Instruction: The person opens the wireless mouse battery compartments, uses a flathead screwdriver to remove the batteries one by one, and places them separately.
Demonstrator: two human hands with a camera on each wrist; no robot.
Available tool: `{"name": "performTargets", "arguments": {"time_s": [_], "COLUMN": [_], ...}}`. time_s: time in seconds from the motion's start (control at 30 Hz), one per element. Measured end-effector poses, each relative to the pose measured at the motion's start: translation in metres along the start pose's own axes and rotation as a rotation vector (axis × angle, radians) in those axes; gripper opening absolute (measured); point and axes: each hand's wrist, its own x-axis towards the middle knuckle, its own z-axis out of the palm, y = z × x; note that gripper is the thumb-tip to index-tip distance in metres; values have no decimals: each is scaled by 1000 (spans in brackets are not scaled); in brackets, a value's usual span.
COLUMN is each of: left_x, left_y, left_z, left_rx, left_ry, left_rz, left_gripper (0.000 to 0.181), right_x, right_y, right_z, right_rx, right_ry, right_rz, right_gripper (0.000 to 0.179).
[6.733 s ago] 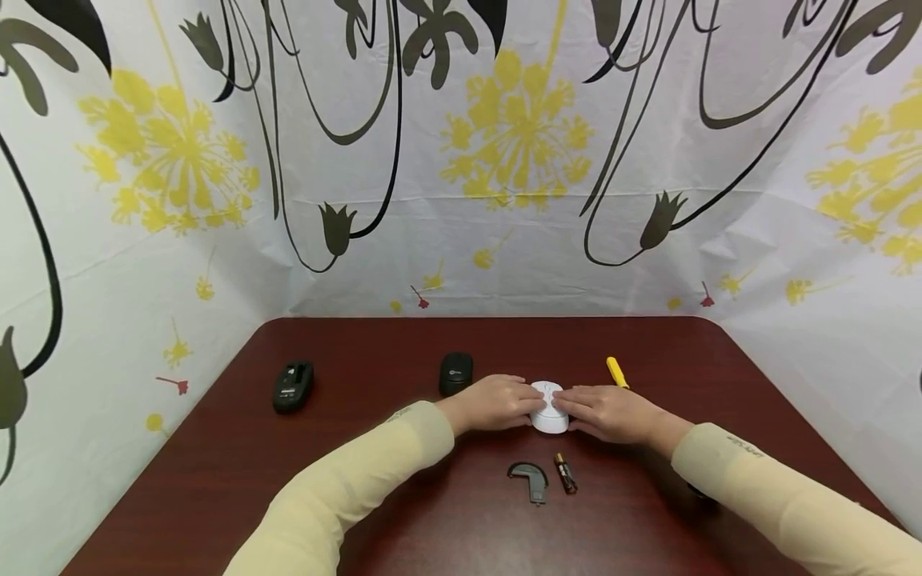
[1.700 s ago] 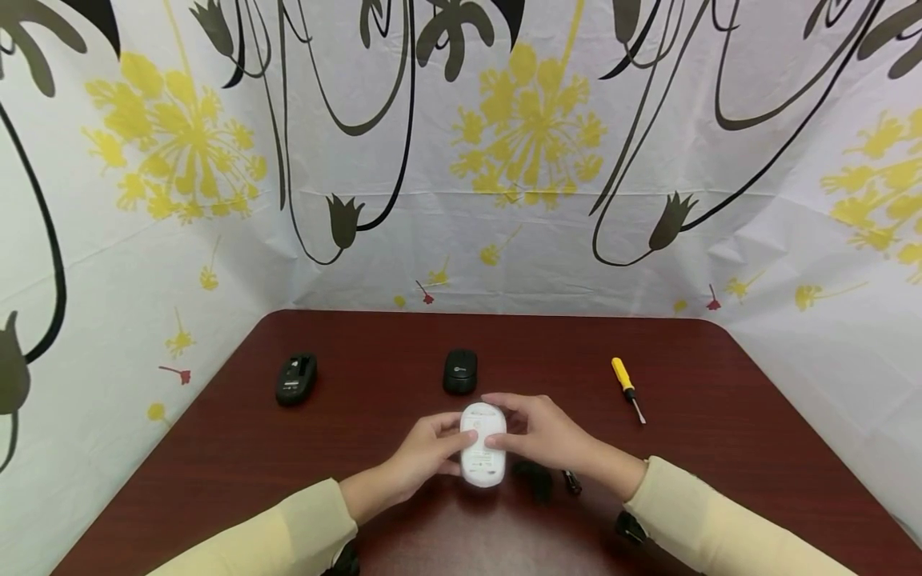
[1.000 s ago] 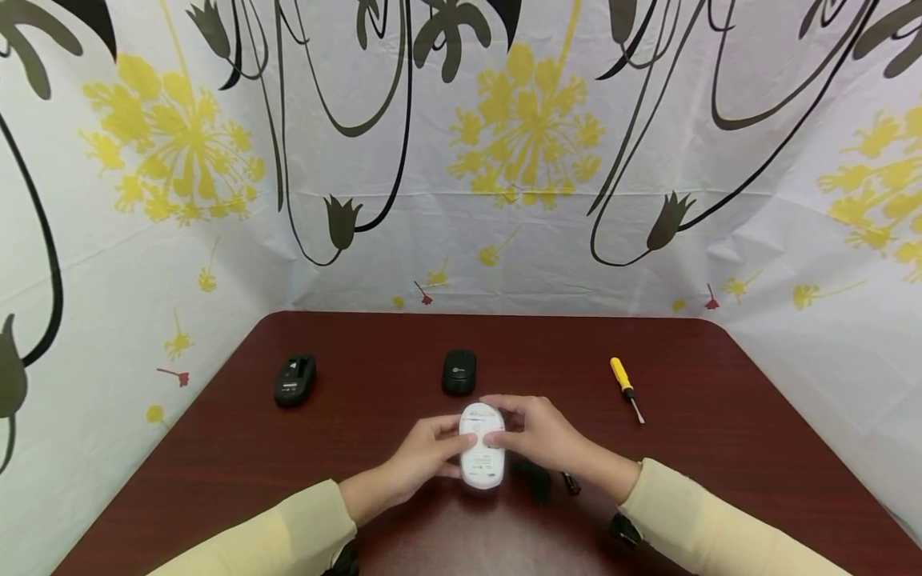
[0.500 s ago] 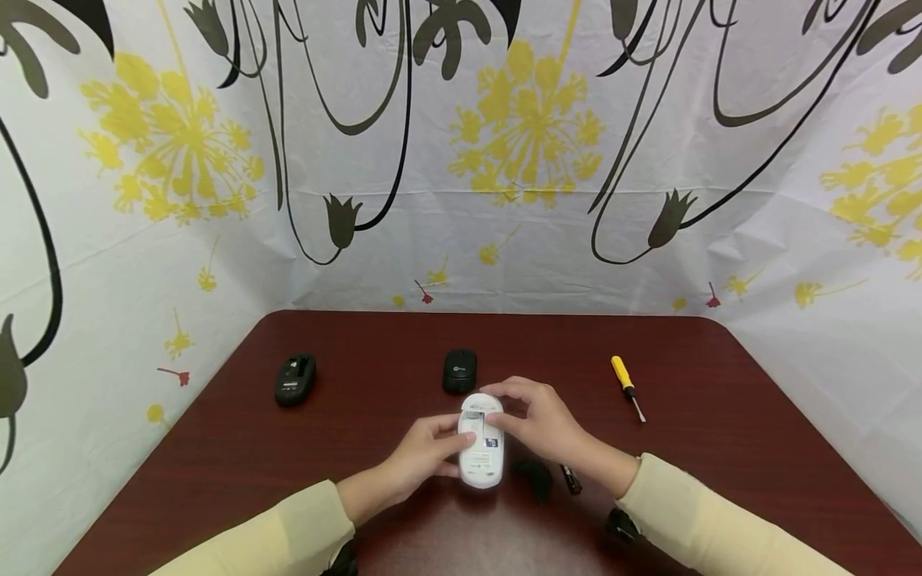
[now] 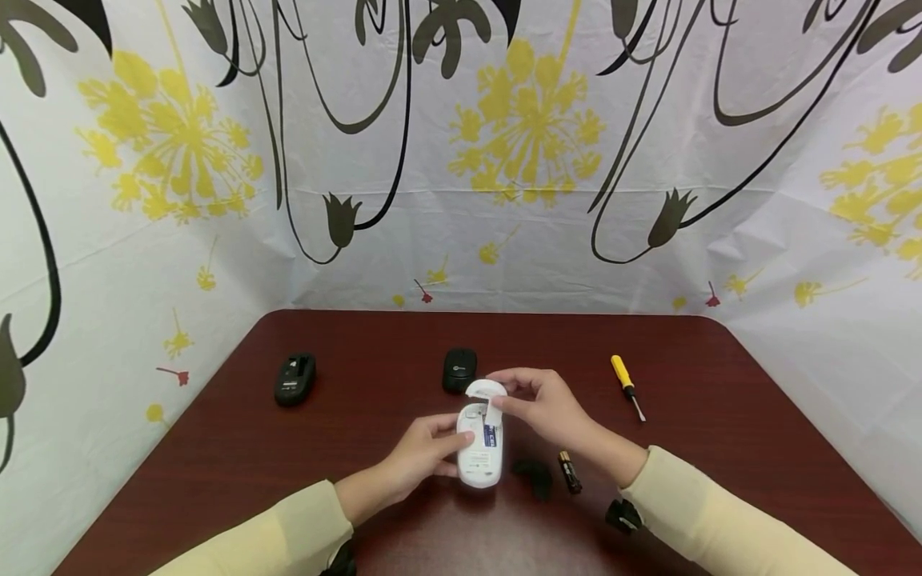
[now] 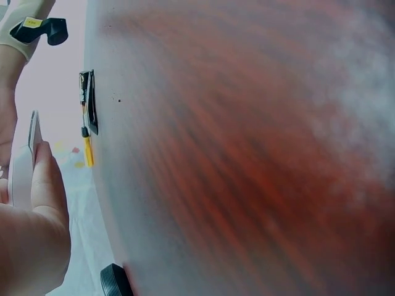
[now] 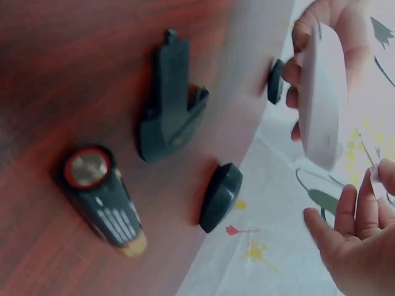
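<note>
A white computer mouse is held bottom side up above the table, its battery compartment uncovered with a blue-and-white patch inside. My left hand grips it along the left side, thumb on the underside. At its far end, my right hand pinches a white battery cover, which sits slightly off the mouse body and overlaps its right edge. Below my right hand lie a dark L-shaped battery cover and a black AA battery with a copper-coloured end. In the left wrist view, the mouse appears edge-on.
A black mouse stands behind the hands. Another black mouse lies upside down at the left, with an opening in its base. A yellow-handled screwdriver lies at the right on the dark red table.
The white cover has slid away from me and come up off the mouse with my right hand, exposing the compartment. Earlier both hands pressed the mouse farther right. My left hand now stays almost still.
</note>
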Motion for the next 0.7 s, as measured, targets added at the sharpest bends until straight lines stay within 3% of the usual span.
{"name": "performTargets", "arguments": {"time_s": [0.27,0.53,0.7], "left_x": [0,-3,-4], "left_y": [-1,0,1], "left_z": [-2,-2,-2], "left_rx": [4,-5,-2], "left_ry": [20,14,14], "left_rz": [-9,-2,-1], "left_gripper": [47,46,46], "right_x": [7,13,14], "right_y": [2,7,15], "right_z": [-18,-33,-42], "right_rx": [87,300,304], "right_ry": [41,37,26], "right_rz": [107,192,275], "right_gripper": [30,36,36]}}
